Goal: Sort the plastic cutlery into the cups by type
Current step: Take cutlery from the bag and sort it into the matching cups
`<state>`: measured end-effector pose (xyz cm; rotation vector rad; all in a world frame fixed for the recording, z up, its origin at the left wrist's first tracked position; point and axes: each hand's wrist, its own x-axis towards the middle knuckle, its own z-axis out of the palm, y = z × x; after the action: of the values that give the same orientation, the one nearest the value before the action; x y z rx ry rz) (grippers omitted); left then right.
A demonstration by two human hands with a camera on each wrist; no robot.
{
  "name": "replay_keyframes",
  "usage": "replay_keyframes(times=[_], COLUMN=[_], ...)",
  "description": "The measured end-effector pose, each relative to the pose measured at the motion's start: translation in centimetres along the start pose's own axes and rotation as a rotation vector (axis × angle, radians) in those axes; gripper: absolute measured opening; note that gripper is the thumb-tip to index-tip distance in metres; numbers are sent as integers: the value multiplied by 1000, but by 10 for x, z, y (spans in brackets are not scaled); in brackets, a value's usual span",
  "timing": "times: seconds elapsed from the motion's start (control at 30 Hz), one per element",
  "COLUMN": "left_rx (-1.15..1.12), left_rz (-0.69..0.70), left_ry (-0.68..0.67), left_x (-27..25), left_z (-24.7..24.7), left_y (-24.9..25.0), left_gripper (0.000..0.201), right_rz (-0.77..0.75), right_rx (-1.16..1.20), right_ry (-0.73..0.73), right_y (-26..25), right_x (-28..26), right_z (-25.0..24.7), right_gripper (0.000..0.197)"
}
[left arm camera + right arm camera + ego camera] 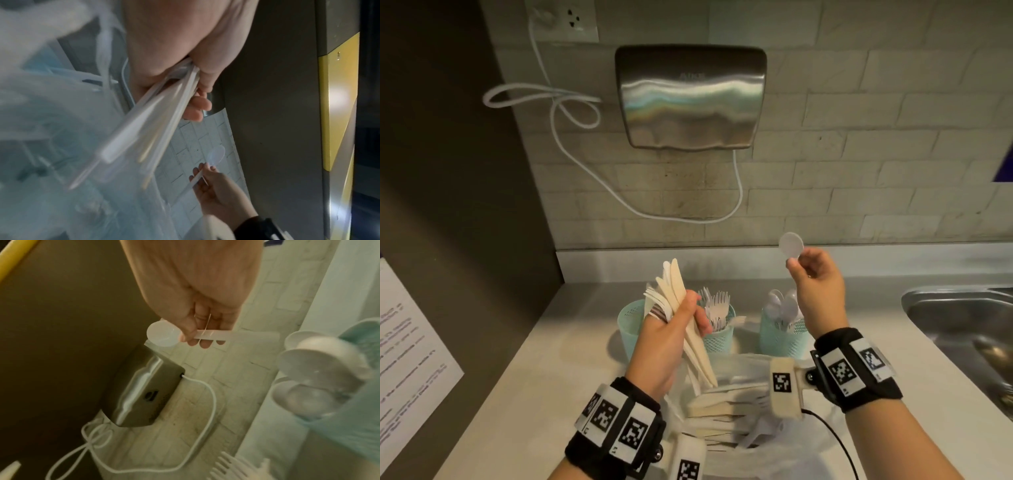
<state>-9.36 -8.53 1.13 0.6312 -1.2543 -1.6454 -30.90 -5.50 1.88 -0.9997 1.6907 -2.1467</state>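
Two hands are raised above the counter (571, 329), each holding cutlery. The right hand (816, 287) pinches one white spoon (791, 245) by its handle between thumb and curled fingers, with the round bowl standing up above the hand; the right wrist view shows the handle running across the fingertips (202, 344). The left hand (667, 334) is wrapped around a bundle of cutlery (674, 294), several cream knives with some white forks fanned among them, their tips pointing up and their handles sticking out below the fist; the exact number cannot be told.

Three pale green mesh cups stand on the counter behind the hands. The left cup (630, 325) is mostly hidden by the bundle, so its contents cannot be seen. The middle cup (720, 337) holds many white forks, and the right cup (779, 337) holds several white spoons. Just below the hands, a heap of unsorted cutlery (726, 401) lies on a clear plastic bag (787, 459).
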Motion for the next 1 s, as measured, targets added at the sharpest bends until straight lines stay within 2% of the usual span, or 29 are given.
replay_keyframes(times=[0.17, 0.27, 0.4, 0.47, 0.63, 0.73, 0.8, 0.87, 1.0], left_rx=[-46, -12, 147, 259, 451, 466, 425, 372, 360], left_rz=[-42, -18, 16, 54, 108, 109, 108, 94, 49], left_ry=[-48, -38, -8, 13, 63, 56, 25, -27, -106], left_x=[2, 4, 5, 5, 6, 5, 4, 3, 0], left_z=[7, 9, 8, 10, 14, 17, 19, 19, 18], left_y=[-4, -5, -7, -7, -12, -11, -9, -7, -2], left_gripper=[18, 8, 9, 8, 9, 10, 7, 7, 19], right_rz=[99, 184, 254, 210, -3, -74, -62, 24, 193], right_rx=[-63, -176, -311, -357, -659, -660, -497, -264, -3], right_ry=[36, 13, -46, -68, -122, -136, -225, -388, -757], right_y=[27, 38, 40, 38, 22, 6, -9, -26, -43], right_x=[-2, -3, -7, -8, -9, -13, -19, -29, -48], right_z=[-7, -9, -12, -11, -6, 0, 6, 14, 30], right_gripper=[23, 20, 36, 42, 49, 45, 36, 29, 35])
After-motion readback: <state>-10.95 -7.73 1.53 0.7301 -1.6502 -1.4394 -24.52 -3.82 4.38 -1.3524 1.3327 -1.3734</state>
